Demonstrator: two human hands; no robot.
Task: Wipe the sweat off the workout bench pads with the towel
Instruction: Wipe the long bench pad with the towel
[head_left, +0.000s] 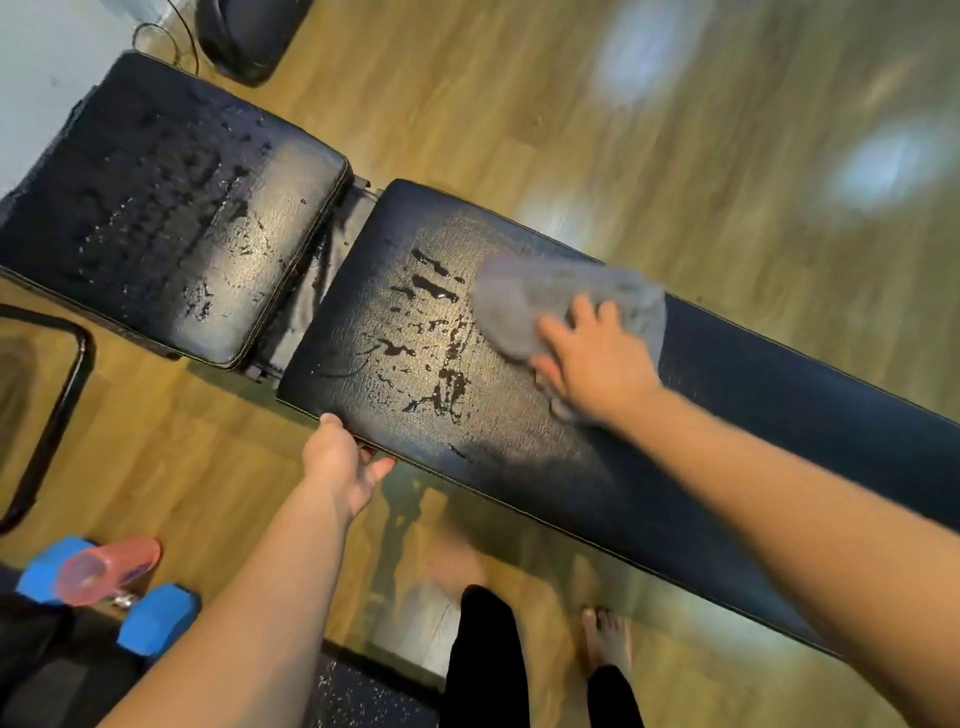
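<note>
A black workout bench runs across the view in two pads. The long back pad (701, 415) lies at the middle and right, with dark sweat streaks (436, 338) on its left part. The shorter seat pad (156, 208) at the upper left is dotted with droplets. A grey towel (524, 296) lies bunched on the long pad just right of the streaks. My right hand (592, 358) presses down on the towel with fingers spread. My left hand (343, 462) holds the near edge of the long pad, fingers curled under it.
Wooden floor surrounds the bench. Blue dumbbells (156, 618) and a pink bottle (104, 569) sit at the lower left beside a black metal frame (72, 374). A dark object (249, 36) and cable lie at the top. My bare feet (608, 639) stand near the bench.
</note>
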